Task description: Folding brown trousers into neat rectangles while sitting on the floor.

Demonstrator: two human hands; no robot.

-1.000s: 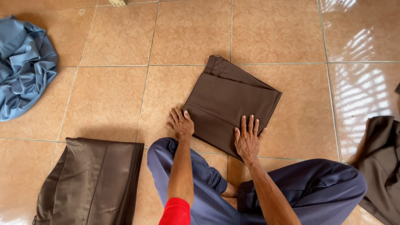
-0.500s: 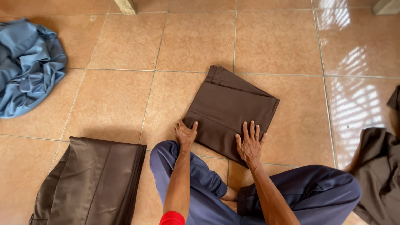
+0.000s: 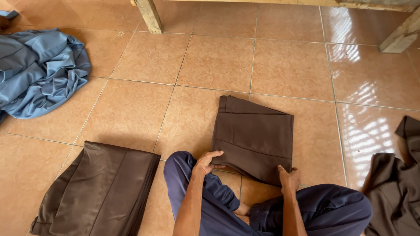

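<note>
Folded brown trousers [image 3: 253,140] are laid flat on the tiled floor [image 3: 288,65]. The near edge is gripped at its corners by the left hand [image 3: 206,162] and right hand [image 3: 288,180], both closed on cloth.

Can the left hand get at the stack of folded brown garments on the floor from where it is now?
Probably yes. The left hand grips the near edge of the folded brown trousers, and the stack of folded brown garments lies beside the left knee. Only bare floor tile lies around it, though the hand must first release its grip.
</note>
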